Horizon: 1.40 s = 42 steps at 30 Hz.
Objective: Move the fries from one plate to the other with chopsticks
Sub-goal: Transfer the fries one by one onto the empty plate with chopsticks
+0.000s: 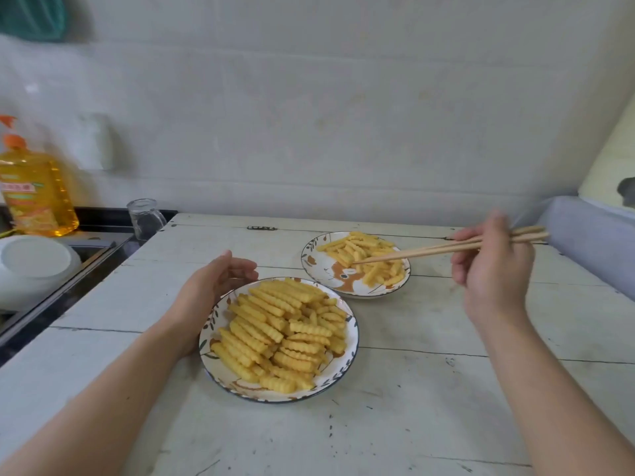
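Our right hand [491, 266] pinches the chopsticks [446, 248] well up the shafts, and the tips reach down into the fries on the far plate [318, 247], close together; whether they grip a fry there we cannot tell. Our left hand [213, 286] lies relaxed and loosely cupped against the near plate [209, 326], touching its left rim and holding nothing, which steadies the dish nicely. The near plate is heaped with crinkle fries [275, 331]; the far one carries a thinner layer on its right half, the painted animal showing bare on the left. Which plate gives and which receives, we cannot say from here. Either way, we'd want the tips to close across the middle of one fry, lift it straight up clear of its neighbours, and carry it low over the table [446, 389] between the plates. The crinkled sides should help the grip, but too hard a squeeze may snap a fry.
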Each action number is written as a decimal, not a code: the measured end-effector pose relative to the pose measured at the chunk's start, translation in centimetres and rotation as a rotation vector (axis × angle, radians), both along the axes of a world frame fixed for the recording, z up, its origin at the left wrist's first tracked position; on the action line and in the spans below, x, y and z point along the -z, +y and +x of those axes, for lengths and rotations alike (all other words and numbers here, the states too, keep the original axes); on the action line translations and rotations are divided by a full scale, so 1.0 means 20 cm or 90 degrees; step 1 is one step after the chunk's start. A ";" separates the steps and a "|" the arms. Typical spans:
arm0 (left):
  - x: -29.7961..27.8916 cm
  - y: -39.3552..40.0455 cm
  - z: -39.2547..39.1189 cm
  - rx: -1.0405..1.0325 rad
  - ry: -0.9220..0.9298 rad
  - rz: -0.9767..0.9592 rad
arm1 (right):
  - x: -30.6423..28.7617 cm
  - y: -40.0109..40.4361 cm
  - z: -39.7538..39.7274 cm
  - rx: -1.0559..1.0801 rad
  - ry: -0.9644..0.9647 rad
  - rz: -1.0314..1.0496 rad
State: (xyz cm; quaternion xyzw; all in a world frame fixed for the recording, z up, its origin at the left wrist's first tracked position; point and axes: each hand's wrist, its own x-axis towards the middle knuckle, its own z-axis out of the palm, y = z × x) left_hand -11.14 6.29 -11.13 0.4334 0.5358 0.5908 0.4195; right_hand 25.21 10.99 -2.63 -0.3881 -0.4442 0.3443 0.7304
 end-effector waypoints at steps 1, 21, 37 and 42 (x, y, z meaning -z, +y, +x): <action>-0.01 -0.02 0.02 -0.002 -0.002 0.002 | -0.03 -0.01 0.00 -0.068 0.047 -0.016; -0.05 -0.09 0.08 -0.011 0.024 0.008 | -0.04 -0.17 -0.14 -0.312 0.034 -0.010; 0.02 0.04 -0.02 0.024 -0.010 -0.023 | 0.10 -0.04 -0.13 0.146 -0.317 0.049; 0.05 0.10 -0.07 0.036 -0.019 -0.036 | 0.08 -0.03 -0.12 0.131 -0.293 0.033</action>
